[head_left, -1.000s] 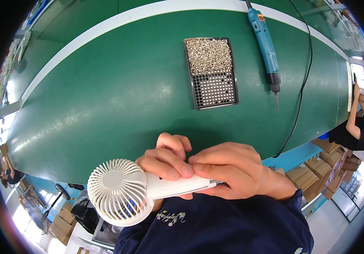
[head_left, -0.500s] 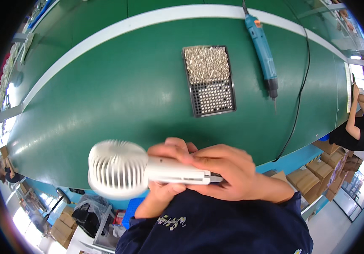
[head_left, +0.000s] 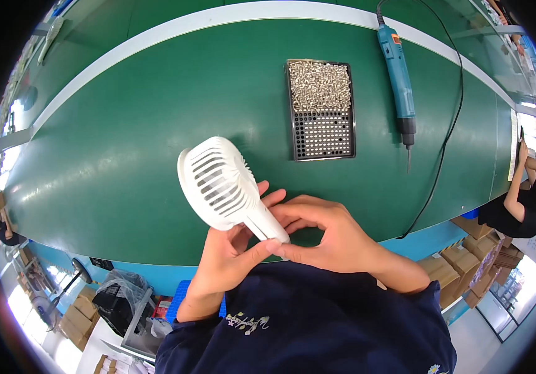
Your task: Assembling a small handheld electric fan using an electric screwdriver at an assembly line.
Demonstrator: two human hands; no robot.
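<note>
A white handheld fan (head_left: pixel 221 184) with a slatted round head is held above the near edge of the green workbench, its head tilted up to the left. My left hand (head_left: pixel 238 252) is closed round its handle, thumb along the near side and fingertips showing behind. My right hand (head_left: pixel 327 234) pinches the lower end of the handle between thumb and fingers. Both thumbs meet at that end. Beyond the hands lies a black tray (head_left: pixel 324 158), with loose small screws heaped in its far half and several standing in the holes of its near half.
A blue electric screwdriver (head_left: pixel 398 81) lies right of the tray, bit toward me, its black cable (head_left: pixel 448 131) looping along the right. The green workbench (head_left: pixel 124 124) has a white strip across its far side. Cardboard boxes (head_left: pixel 439 274) stand below right; another person (head_left: pixel 517 206) sits far right.
The fan has turned from lying sideways to a slant, its head now up and farther from me, with the slats at another angle. My right fingers have shifted to the handle's end.
</note>
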